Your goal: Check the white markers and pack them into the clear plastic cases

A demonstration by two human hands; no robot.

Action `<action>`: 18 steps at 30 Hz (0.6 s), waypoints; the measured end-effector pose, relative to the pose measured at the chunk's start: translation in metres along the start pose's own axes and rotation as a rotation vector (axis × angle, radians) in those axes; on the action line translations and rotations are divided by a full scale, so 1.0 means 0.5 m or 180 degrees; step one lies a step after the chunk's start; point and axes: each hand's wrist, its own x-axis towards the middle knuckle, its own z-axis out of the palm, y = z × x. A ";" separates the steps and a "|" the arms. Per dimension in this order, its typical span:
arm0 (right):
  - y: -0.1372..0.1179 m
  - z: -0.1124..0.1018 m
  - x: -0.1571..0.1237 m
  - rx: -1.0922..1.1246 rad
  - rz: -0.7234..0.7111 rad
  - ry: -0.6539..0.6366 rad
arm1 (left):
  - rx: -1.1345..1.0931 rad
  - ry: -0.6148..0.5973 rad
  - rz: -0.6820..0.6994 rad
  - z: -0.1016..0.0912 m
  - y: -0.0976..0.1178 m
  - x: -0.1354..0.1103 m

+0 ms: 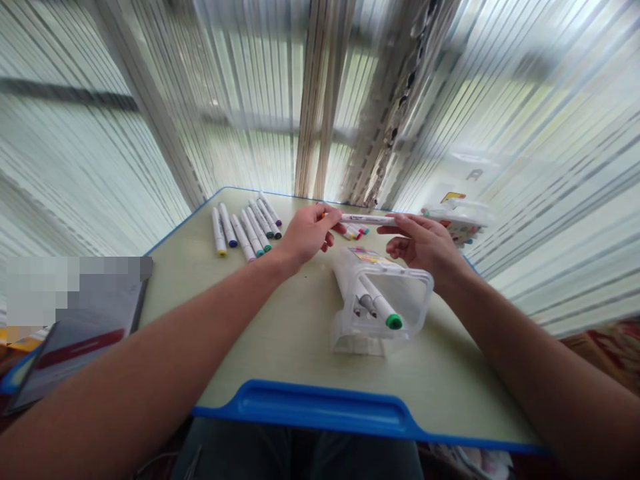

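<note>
Both hands hold one white marker (367,219) level above the desk. My left hand (307,233) pinches its left end and my right hand (423,241) pinches its right end. Below them a clear plastic marker box (380,303) lies on its side with its opening toward me. Two markers show inside it; one has a green cap (393,321). A row of several white markers with coloured caps (245,230) lies on the desk left of my left hand. A few more markers (356,231) lie behind the held one.
The small desk (280,333) has a pale green top and a blue rim with a tray at the near edge. A second clear container (460,220) sits at the far right corner. A booklet (85,327) lies at the left. Vertical blinds surround the desk.
</note>
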 end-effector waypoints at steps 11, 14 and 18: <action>-0.007 0.008 -0.003 0.0137 0.0022 0.0086 | -0.0401 0.0200 -0.0319 0.000 0.006 -0.003; -0.007 0.009 -0.004 0.0149 0.0010 0.0086 | -0.0452 0.0263 -0.0308 0.001 0.006 -0.004; -0.007 0.010 -0.006 0.0148 -0.0008 0.0074 | -0.0429 0.0268 -0.0294 -0.001 0.005 -0.004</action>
